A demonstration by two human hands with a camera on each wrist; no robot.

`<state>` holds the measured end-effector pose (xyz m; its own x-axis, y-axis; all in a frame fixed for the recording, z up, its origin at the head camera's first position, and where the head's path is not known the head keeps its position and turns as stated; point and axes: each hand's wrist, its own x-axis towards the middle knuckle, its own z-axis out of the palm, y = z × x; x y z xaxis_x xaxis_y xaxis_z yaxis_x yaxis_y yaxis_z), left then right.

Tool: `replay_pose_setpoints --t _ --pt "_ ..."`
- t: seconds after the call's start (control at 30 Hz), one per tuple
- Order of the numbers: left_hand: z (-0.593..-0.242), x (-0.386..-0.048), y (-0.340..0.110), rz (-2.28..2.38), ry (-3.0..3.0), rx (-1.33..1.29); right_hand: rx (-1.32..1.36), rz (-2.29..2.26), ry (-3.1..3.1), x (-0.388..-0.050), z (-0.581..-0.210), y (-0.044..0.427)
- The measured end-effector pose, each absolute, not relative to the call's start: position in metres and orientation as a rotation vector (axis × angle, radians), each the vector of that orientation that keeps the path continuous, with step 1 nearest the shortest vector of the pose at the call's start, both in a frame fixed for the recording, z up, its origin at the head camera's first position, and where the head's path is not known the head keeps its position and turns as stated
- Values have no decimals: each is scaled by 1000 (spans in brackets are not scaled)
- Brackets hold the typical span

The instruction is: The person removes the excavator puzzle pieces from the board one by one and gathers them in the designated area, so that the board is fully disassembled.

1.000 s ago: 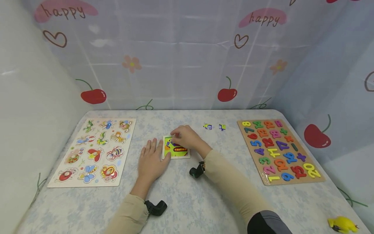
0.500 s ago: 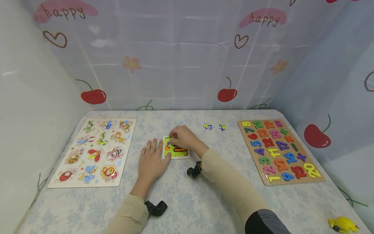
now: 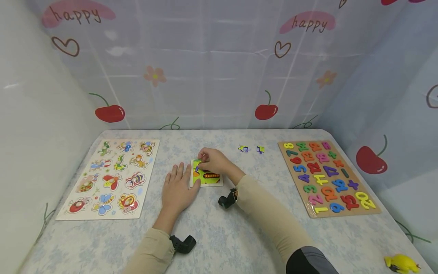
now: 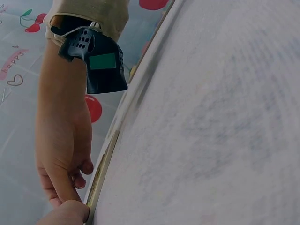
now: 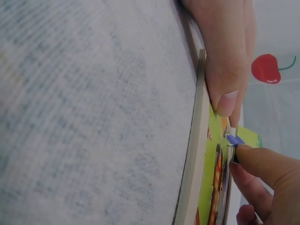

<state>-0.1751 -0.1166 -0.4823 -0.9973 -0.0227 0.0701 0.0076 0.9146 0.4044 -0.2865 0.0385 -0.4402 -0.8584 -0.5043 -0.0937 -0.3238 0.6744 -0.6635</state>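
Observation:
A small jigsaw puzzle board [image 3: 211, 183], with a digger-like picture on yellow-green, lies mid-table. My right hand [image 3: 216, 161] is over its upper part and hides some of the picture. In the right wrist view, that hand's thumb and finger pinch a puzzle piece [image 5: 248, 136], green with a blue-purple patch, tilted up from the board. My left hand [image 3: 178, 189] lies with fingers extended along the board's left side. Its thumb [image 5: 228, 101] rests at the board's edge. Two loose puzzle pieces, one [image 3: 243, 148] left of the other [image 3: 260, 149], lie farther back.
At the left lies a board of insect pictures [image 3: 149, 180]. A wooden board of coloured numbers [image 3: 342, 214] is at the right. A yellow toy [image 3: 402, 263] sits near the right front corner. A printed curtain [image 3: 219, 87] stands behind the table.
My right hand has shifted slightly left over the puzzle board, showing more of its right side. My left hand has stayed in place at the board's left side.

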Motion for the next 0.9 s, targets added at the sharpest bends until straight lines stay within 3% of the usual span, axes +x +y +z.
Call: replay_pose_setpoints --t 0.43,0.9 --pt "-486 -177 -118 -622 -3007 25 -563 -1238 2568 -295 -435 64" --pt "-486 -177 -117 -629 -3008 28 -183 -1198 2761 -328 -432 121"
